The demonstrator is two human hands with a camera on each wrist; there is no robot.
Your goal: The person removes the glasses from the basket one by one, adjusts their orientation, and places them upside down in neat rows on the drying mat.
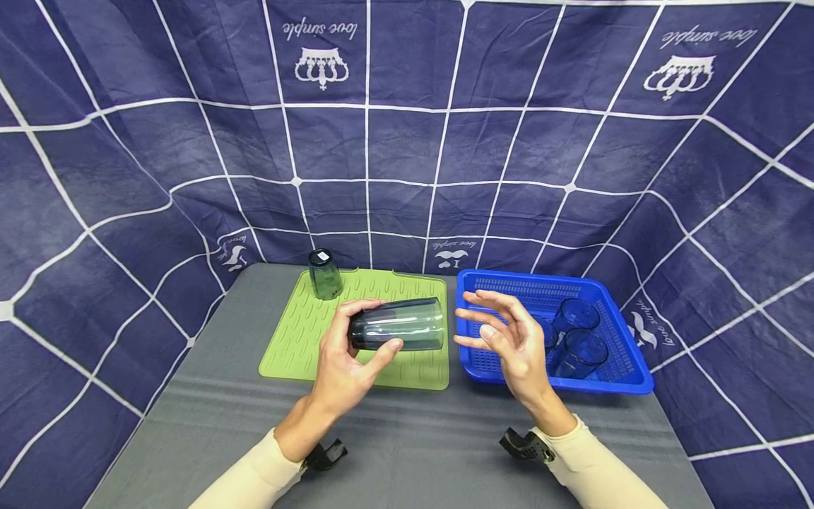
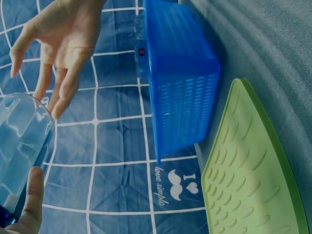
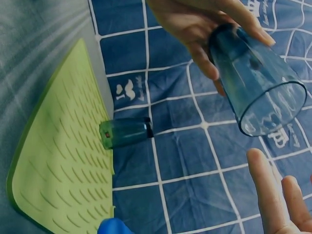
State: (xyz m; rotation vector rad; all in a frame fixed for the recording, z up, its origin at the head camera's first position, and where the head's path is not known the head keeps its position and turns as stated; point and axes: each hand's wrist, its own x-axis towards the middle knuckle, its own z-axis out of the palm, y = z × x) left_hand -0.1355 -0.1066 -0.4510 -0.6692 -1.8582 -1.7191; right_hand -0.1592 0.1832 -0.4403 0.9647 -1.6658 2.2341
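A tinted drinking glass [image 1: 407, 325] lies sideways in the air above the green mat [image 1: 286, 353], its rim toward the right. My left hand [image 1: 346, 360] grips it near the base, thumb on the near side. Just right of the rim, my right hand [image 1: 515, 346] is held up with fingers spread and nothing in it. In the right wrist view the glass [image 3: 258, 83] is apart from the right fingertips [image 3: 256, 158]. Another glass [image 1: 326, 276] stands upside down at the mat's back left corner, a white label on its base.
A blue plastic basket [image 1: 620, 385] with perforated sides stands on the right of the grey table [image 1: 407, 445], with several glasses [image 1: 581, 353] inside. A dark blue cloth [image 1: 407, 155] with white grid lines hangs behind and at both sides.
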